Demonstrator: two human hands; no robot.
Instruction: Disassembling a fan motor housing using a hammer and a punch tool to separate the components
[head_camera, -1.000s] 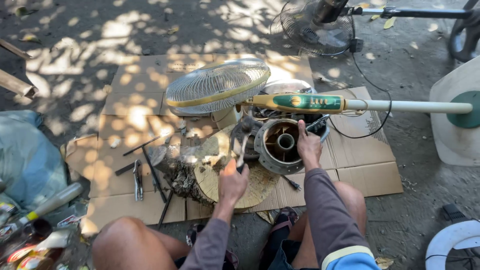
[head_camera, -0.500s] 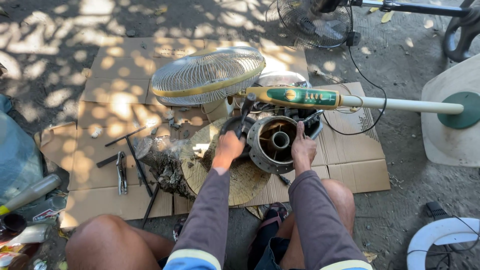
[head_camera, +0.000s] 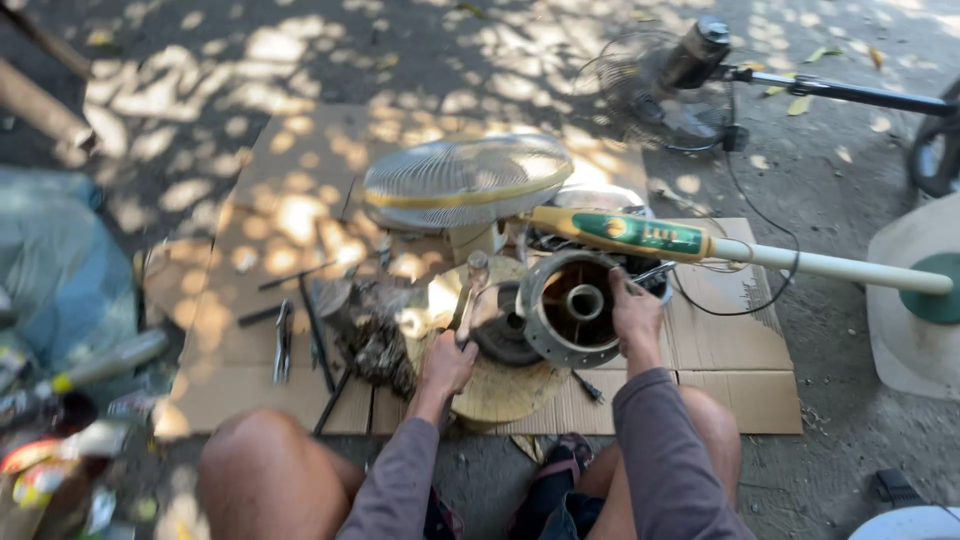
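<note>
While I sit on the ground with my knees at the near edge of the cardboard sheet (head_camera: 300, 180), the items stand as follows.

Item one: motor housing (head_camera: 578, 305), round, grey metal, open side up with a hub in its middle; it rests near the middle of the cardboard, at the right edge of a round wooden block (head_camera: 500, 385).

Item two: my right hand (head_camera: 634, 312), fingers curled over the housing's right rim, clamping it steady.

Item three: my left hand (head_camera: 447, 362), closed around the handle of a hammer (head_camera: 470, 290) whose head stands raised just left of the housing, above the wooden block.

Item four: a dark round part (head_camera: 500, 335) lying on the block, touching the housing's left side; what it is I cannot tell.

Item five: fan guard (head_camera: 468, 180), wire, with a yellow band, toward the far edge of the cardboard, and a fan stand pole (head_camera: 740, 250), green and cream, running across to the right past the edge.

Item six: pliers (head_camera: 283, 340) and thin dark tools (head_camera: 318, 330) near the left edge, beside a greasy heap of parts (head_camera: 372, 335).

Step in hand, by my judgement: striking work on the fan motor, one hand bracing, the other holding the hammer. The next move calls for a firm hold on the rim, fingers kept clear of the hammer's path, and a short, aimed blow rather than a heavy one.
</note>
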